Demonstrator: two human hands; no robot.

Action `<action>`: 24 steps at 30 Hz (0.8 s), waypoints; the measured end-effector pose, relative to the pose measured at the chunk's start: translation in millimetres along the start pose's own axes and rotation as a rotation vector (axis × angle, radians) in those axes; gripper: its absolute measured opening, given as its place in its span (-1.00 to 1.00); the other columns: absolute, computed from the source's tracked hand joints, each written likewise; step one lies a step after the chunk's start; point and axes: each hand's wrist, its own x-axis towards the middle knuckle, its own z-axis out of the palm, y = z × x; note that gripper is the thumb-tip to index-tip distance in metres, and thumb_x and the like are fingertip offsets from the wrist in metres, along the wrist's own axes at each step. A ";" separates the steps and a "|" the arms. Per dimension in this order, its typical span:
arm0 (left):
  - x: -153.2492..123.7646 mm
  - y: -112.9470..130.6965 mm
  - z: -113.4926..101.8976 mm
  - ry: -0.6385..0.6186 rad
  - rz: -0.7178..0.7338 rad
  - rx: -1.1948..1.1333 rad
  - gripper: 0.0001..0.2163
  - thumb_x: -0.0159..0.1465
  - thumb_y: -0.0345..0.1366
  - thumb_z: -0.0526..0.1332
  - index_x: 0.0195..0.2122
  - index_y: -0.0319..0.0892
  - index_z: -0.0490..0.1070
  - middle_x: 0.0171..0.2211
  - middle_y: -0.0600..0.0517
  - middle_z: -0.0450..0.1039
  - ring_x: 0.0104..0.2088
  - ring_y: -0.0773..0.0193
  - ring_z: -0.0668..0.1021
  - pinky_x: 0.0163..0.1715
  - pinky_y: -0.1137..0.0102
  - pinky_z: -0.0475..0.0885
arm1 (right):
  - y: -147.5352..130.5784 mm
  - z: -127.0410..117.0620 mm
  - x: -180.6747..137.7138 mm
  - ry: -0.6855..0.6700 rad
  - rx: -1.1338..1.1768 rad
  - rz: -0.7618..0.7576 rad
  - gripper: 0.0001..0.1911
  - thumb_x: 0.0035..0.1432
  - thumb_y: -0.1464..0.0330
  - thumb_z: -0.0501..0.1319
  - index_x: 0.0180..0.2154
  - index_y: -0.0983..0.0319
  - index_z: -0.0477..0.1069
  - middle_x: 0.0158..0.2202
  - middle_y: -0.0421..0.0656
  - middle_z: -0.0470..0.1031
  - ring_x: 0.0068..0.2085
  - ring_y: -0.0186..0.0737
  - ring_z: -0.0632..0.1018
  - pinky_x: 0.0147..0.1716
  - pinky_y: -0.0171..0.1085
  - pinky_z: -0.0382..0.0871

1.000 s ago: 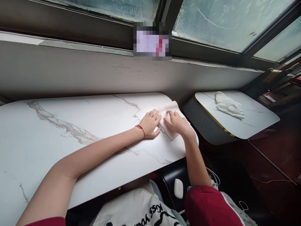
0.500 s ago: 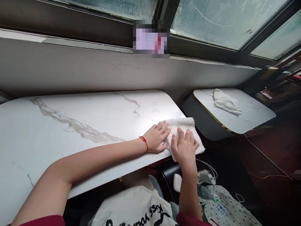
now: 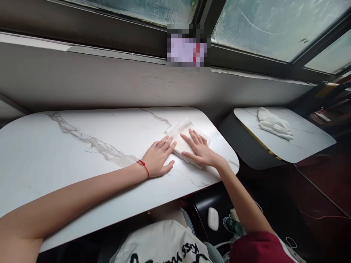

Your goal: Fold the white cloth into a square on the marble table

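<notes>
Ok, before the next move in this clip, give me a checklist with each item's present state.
1. Right hand spread on the white cloth: ok.
2. Left hand on the tabletop, fingertips at the cloth's left edge: ok.
3. Cloth within the tabletop's edges: ok.
4. Surface beneath the cloth visible: not ok, covered.
5. Second cloth apart from both hands: ok.
6. Bottle not touching the right arm: cannot tell.

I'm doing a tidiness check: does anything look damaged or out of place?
Yes: the wall below the window has dark, crack-like marks on its otherwise plain surface. A crumpled white cloth lies on the farther table, perhaps left out.
</notes>
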 end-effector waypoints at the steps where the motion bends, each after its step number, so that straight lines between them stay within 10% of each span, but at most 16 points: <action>1: 0.4 -7.4 0.0 0.004 -0.023 -0.005 -0.39 0.37 -0.07 0.00 0.37 -0.32 0.08 0.40 -0.27 0.05 0.41 -0.07 0.10 0.23 0.11 0.21 | -0.4 -1.4 13.5 -0.016 -0.001 -0.007 -0.19 0.34 -0.13 -0.07 0.45 0.09 -0.17 0.49 0.06 -0.30 0.47 0.16 -0.25 0.35 0.22 -0.13; 14: 9.6 -109.4 -20.9 0.018 -0.256 0.154 -0.52 0.37 -0.17 -0.02 0.25 -0.23 0.29 0.33 -0.21 0.24 0.33 -0.04 0.27 0.24 0.01 0.15 | -32.7 7.1 152.6 0.074 -0.051 -0.073 -0.21 0.35 -0.09 -0.05 0.43 0.14 -0.08 0.47 0.14 -0.17 0.46 0.22 -0.09 0.31 0.19 -0.09; 24: 14.4 -113.7 -32.1 0.017 -0.226 0.254 -0.60 0.37 -0.19 -0.06 0.01 -0.26 0.47 0.11 -0.23 0.45 0.10 -0.08 0.46 -0.05 0.11 0.37 | -42.4 -7.6 143.5 0.175 -0.136 -0.156 -0.38 0.38 0.05 0.01 0.31 0.23 0.23 0.27 0.15 0.29 0.25 0.16 0.33 0.19 0.03 0.19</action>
